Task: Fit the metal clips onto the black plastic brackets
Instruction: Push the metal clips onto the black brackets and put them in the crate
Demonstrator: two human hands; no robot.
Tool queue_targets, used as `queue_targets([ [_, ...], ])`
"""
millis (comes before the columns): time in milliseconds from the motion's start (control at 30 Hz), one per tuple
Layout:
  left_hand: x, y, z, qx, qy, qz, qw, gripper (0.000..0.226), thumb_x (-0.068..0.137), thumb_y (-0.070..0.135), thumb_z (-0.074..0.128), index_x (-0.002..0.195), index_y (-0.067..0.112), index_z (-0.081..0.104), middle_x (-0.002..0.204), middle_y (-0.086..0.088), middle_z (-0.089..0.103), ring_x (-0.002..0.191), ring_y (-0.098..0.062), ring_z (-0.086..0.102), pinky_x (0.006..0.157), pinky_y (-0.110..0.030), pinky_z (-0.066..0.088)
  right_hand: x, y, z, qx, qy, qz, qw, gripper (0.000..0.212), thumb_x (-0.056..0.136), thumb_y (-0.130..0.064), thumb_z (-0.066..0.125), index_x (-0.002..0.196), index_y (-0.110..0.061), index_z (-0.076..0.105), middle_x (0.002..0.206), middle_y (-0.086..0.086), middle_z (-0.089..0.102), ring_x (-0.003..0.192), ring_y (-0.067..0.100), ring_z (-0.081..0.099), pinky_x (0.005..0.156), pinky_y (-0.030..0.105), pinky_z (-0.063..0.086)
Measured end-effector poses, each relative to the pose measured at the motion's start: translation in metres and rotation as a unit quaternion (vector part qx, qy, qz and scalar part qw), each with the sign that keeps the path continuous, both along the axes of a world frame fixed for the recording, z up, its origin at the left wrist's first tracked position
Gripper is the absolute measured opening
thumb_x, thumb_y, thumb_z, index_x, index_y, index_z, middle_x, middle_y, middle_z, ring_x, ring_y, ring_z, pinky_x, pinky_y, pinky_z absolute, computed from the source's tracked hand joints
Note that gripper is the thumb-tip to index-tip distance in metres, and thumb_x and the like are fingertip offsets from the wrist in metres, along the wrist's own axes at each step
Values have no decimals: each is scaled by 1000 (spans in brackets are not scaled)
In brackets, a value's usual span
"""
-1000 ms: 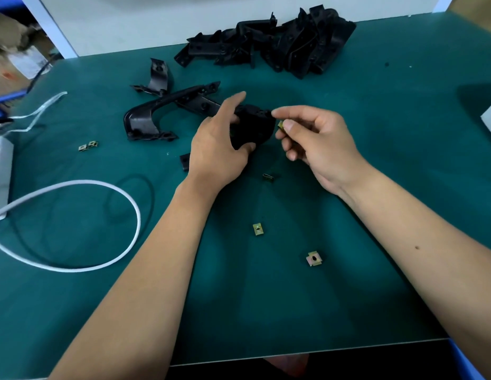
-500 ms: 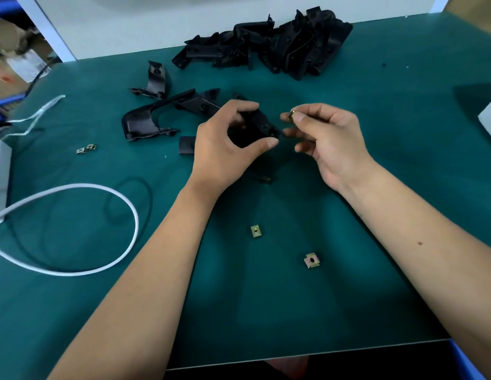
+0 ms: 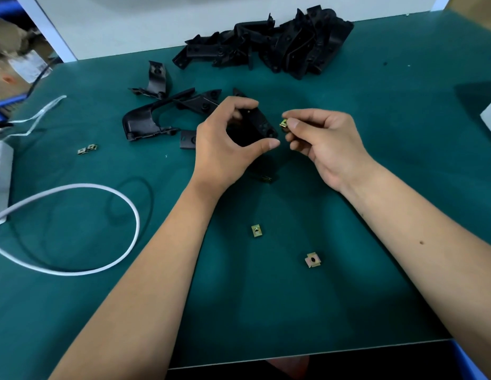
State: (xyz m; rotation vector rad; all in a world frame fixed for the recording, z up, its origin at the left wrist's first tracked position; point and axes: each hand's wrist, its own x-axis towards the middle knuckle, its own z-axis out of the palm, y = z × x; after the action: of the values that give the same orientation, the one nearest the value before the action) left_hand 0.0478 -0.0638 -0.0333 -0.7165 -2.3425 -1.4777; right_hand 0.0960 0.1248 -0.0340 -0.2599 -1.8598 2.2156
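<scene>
Loose clips (image 3: 256, 231) and white cable (image 3: 129, 204) beside spare brackets (image 3: 266, 48)

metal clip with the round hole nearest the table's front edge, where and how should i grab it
The metal clip lies flat on the green mat, hole up, with bare mat all round. Come from above and pinch its two opposite outer edges with thumb and forefinger; a flat plate offers no other hold. The right hand is nearer, but already pinches a clip.

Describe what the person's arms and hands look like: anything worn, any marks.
Both forearms are bare from the frame's edge to the wrist: no sleeves show. The left hand and right hand wear no gloves, and no rings, watch or bracelet are visible. The right forearm carries one small dark mole. Fingernails are short.
</scene>
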Motion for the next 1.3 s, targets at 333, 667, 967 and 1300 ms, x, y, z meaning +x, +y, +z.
queue_targets([
  [333,-2,0,-3,-23,10,-7,1000,58,67,36,94,117,23,67,102,12,70,99,-15,65,93,-36,53,0,-6,0,69,8,11,998,5,96,-5,70,96,-5,75,79,5,69,66,13,62,61,23,52],
  [667,-3,0,-3,-71,58,-20,996,60,67,38,93,120,24,68,105,12,70,103,-16,65,94,-41,53,-2,-7,-2,92,3,6,996,10,98,-11,68,90,-8,73,72,-1,65,61,13,56,52,25,46],
  [967,-3,3,-5,-76,80,-10,994,60,68,39,93,120,22,68,104,14,69,101,-15,65,92,-39,53,-4,-8,-4,85,0,-22,996,13,96,-12,69,84,-11,72,65,-7,64,58,9,55,50,23,45],
  [1300,-2,3,-5,-77,82,-3,994,60,67,39,94,120,23,69,104,13,70,101,-14,65,91,-38,54,-3,-9,-4,128,-3,-14,992,12,93,-17,73,82,-13,74,63,-7,63,56,9,56,48,22,44],
])
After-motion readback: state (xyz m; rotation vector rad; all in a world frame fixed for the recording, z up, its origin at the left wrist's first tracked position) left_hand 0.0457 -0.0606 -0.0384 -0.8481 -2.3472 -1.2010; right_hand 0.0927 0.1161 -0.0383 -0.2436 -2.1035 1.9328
